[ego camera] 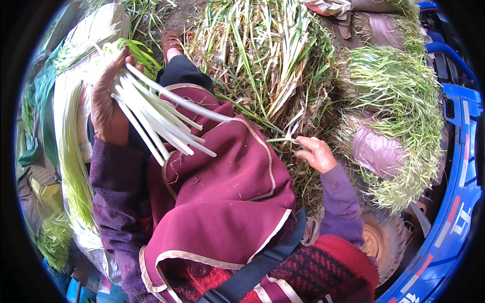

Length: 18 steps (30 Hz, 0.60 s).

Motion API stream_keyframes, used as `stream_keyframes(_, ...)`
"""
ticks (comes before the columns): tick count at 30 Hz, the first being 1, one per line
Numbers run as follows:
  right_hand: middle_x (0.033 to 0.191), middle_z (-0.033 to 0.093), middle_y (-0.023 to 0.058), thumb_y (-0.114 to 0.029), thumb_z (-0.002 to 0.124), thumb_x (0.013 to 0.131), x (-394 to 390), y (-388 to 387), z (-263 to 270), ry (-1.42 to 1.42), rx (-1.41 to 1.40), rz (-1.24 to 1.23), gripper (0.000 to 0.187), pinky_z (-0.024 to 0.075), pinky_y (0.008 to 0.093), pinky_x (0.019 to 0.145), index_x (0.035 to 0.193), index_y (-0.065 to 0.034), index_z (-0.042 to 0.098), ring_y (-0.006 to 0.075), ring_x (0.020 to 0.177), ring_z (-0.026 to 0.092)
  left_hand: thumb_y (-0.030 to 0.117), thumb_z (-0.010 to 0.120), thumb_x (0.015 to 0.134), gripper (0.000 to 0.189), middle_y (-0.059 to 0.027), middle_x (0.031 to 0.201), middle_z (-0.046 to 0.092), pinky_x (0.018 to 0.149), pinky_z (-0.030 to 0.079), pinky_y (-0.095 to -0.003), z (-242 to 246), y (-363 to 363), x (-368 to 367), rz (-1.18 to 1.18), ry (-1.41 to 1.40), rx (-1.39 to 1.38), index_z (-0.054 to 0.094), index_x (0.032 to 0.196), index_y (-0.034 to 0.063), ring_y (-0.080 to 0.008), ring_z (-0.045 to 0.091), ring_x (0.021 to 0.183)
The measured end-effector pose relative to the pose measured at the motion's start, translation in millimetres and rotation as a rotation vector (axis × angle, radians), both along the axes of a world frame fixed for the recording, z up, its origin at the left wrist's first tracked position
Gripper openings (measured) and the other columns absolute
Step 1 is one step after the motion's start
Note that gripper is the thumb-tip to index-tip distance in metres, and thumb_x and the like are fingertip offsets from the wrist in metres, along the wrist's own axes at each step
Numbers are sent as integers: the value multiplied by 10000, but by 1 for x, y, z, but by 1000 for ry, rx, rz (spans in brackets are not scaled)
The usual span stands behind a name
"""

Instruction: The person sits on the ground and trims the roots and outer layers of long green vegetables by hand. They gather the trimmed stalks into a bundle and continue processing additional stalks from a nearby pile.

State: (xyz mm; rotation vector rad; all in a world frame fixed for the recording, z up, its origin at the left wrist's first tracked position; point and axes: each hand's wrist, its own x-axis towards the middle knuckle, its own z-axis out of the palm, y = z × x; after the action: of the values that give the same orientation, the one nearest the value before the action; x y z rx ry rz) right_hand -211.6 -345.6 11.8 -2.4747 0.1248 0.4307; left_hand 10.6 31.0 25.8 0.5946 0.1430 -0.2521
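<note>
My left hand [110, 100] holds a loose bundle of pale, leek-like stalks [151, 113]. Their white cut ends fan out over the burgundy apron [227, 178] on my lap, and green tops show beyond the fingers. On the other side, my right hand [317, 154] pinches the end of a thin green stalk [278, 140] between thumb and fingers. That stalk lies just in front of a big heap of untrimmed stalks [261, 57] with roots and dry husks.
Long pale-green stalks [72, 151] lie over a white sack [110, 24] at the left. To the right are bundles of greens [390, 79] with pink wrapping [379, 147], beside a blue vehicle frame [460, 151] and a tyre [392, 242].
</note>
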Motion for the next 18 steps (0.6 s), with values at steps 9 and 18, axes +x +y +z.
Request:
stream_keyframes(9,859,639,102,-95,682,784,80,-38,-49,-512,89,-455,139,542,269,740,886,-35,610,165,809,612,34,580,835,295,-95,946,562,619,484,-221,-8,-21,-10,-339,40,-101,491,1092,-81,-113,501,712)
stream_keyframes(18,905,641,171,-312,749,711,184,-22,-57,-537,-188,-594,516,501,349,714,1033,32,539,254,749,612,-1,585,824,285,-92,916,570,582,505,-234,-24,-26,-6,-297,156,-58,502,1086,-76,-117,519,706)
